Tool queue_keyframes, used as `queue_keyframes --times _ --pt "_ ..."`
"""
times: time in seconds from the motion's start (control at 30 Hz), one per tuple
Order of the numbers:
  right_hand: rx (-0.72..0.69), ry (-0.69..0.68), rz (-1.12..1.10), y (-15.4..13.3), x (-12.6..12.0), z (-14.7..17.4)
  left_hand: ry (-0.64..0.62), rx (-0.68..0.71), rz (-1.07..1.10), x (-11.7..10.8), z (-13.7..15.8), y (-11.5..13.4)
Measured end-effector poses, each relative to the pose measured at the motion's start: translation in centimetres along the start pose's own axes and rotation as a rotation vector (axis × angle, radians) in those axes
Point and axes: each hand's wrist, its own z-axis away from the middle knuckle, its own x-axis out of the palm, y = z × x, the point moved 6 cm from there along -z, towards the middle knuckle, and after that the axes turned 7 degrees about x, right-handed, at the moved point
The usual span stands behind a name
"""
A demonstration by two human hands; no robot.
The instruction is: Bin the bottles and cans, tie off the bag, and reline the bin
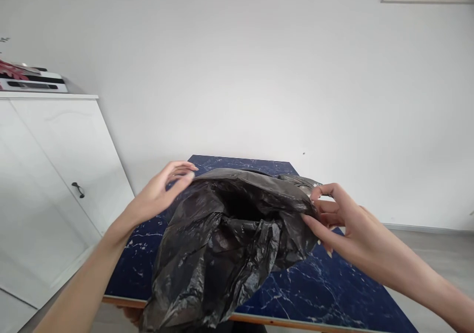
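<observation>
At nine o'clock a white cabinet (55, 175) is standing clear. The left hand (163, 189) is touching, fingers spread, the black garbage bag (222, 244) covering the blue marble table (326, 293); the right hand (340, 219) is pinching its three-o'clock edge.

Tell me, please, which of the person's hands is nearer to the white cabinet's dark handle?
The left hand, which touches the left edge of the black plastic bag, lies nearer the cabinet handle. The right hand grips the bag's right edge, farther away.
</observation>
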Motion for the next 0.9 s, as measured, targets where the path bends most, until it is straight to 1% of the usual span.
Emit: queue_keyframes --times 0.07,0.1,0.17,0.2,0.23,0.33,0.37,0.43,0.5,0.57,0.6,0.67,0.77,0.83,0.87,0.9 --pt "0.016 -0.07 0.033 1.2 -0.1 -0.2 -0.094 -0.007 -0.015 1.4 -0.6 0.7" --pt "0.025 -0.113 0.058 1.8 0.0 -0.4 -0.118 -0.016 -0.041 1.9 -0.9 0.8" --pt "0.02 -0.158 0.109 2.6 -0.2 -0.8 -0.111 -0.025 -0.086 2.5 -1.8 0.9" --pt "0.003 -0.14 0.117 2.6 -0.6 -1.0 -0.082 -0.022 -0.094 2.6 -2.2 1.0" --pt "-0.021 -0.094 0.11 2.3 -1.0 -1.2 -0.045 -0.015 -0.092 2.6 -2.6 1.1" --pt "-0.08 0.103 0.031 0.4 -2.2 -1.5 0.081 0.008 -0.042 2.6 -3.9 1.3" --pt "-0.089 0.162 0.019 -0.3 -2.3 -1.5 0.122 0.017 -0.021 2.6 -4.4 1.3" --pt "-0.115 0.239 0.077 -1.9 -2.0 -1.8 0.188 0.039 0.002 2.6 -5.4 1.4" --pt "-0.152 0.242 0.205 -3.0 -1.0 -2.4 0.226 0.061 -0.004 2.8 -6.5 1.5" --pt "-0.176 0.186 0.311 -3.2 0.0 -3.4 0.238 0.068 -0.036 3.1 -7.7 1.3" --pt "-0.174 0.157 0.327 -3.0 0.2 -4.0 0.235 0.063 -0.052 3.3 -8.3 1.1" --pt "-0.134 0.122 0.279 -1.7 0.0 -5.3 0.222 0.048 -0.072 3.7 -9.3 0.5" --pt "-0.019 0.088 0.119 1.6 -1.2 -7.0 0.185 0.033 -0.063 4.6 -10.3 -0.6" --pt "0.053 0.039 0.065 3.8 -1.7 -7.6 0.139 0.024 -0.045 5.3 -10.6 -1.3" --pt "0.079 0.039 0.057 4.5 -2.0 -7.7 0.112 0.019 -0.035 5.7 -10.6 -1.6" --pt "0.088 0.069 0.055 4.8 -2.3 -7.5 0.088 0.014 -0.026 6.1 -10.6 -1.9"
